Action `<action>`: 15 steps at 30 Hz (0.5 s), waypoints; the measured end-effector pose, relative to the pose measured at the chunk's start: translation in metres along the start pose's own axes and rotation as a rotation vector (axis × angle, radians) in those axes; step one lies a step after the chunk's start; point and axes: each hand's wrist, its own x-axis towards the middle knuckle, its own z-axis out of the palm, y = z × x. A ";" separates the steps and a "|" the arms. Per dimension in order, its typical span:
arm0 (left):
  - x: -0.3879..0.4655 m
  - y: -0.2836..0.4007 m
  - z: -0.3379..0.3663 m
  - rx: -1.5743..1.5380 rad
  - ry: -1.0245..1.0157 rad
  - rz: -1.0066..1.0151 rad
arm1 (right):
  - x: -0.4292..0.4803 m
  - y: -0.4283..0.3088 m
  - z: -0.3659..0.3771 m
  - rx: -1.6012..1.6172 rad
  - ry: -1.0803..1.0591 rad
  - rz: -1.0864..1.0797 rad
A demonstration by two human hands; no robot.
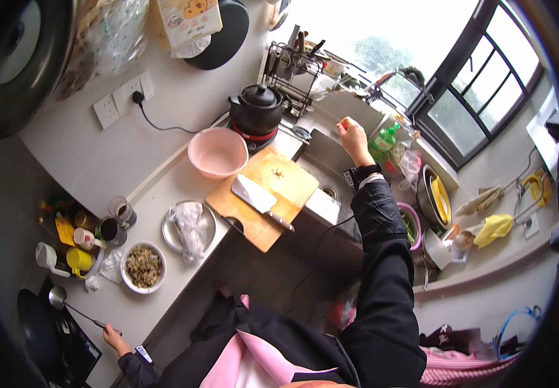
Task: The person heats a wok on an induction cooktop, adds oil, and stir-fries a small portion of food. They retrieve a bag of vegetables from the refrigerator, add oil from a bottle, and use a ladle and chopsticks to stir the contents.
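Observation:
My left hand (116,339), at the lower left, grips the dark handle end of a metal ladle (58,297). The ladle's bowl is beside a dark wok (36,327) at the stove. A white bowl of chopped, cooked-looking food (144,289) stands on the counter just beyond that hand. Over the sink (329,155), my right hand (353,138) is raised with its fingers curled in, and no object shows in it. A cleaver (254,194) lies flat across a wooden cutting board (286,174), which carries a few food scraps.
A pink basin (218,152) and a lidded black pot (259,109) on a red-rimmed cooker stand behind the board. Plastic-wrapped food (187,228) rests on a metal plate. Seasoning containers (80,242) crowd the left corner. A green bottle (384,141) stands right of the sink.

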 end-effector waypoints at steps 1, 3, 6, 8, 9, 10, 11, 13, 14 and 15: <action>0.000 0.003 0.005 0.006 0.001 0.000 | 0.017 0.008 0.007 -0.080 0.029 -0.045; -0.002 0.009 0.017 -0.004 0.024 -0.004 | 0.052 0.023 0.025 -0.242 0.074 -0.111; -0.011 0.016 0.030 0.075 0.117 0.007 | 0.099 0.046 0.056 -0.335 0.115 -0.173; -0.021 0.019 0.038 0.080 0.150 0.032 | 0.138 0.062 0.076 -0.408 0.149 -0.258; -0.029 0.019 0.042 0.076 0.166 0.034 | 0.157 0.069 0.086 -0.463 0.153 -0.295; -0.038 0.021 0.045 0.083 0.173 0.050 | 0.176 0.076 0.098 -0.522 0.135 -0.316; -0.051 0.021 0.048 0.081 0.188 0.044 | 0.194 0.081 0.112 -0.590 0.086 -0.311; -0.072 0.029 0.058 0.074 0.194 0.063 | 0.223 0.095 0.141 -0.592 0.046 -0.335; -0.082 0.034 0.065 0.093 0.229 0.052 | 0.236 0.105 0.154 -0.632 -0.005 -0.358; -0.091 0.041 0.073 0.092 0.247 -0.005 | 0.249 0.117 0.168 -0.680 -0.067 -0.388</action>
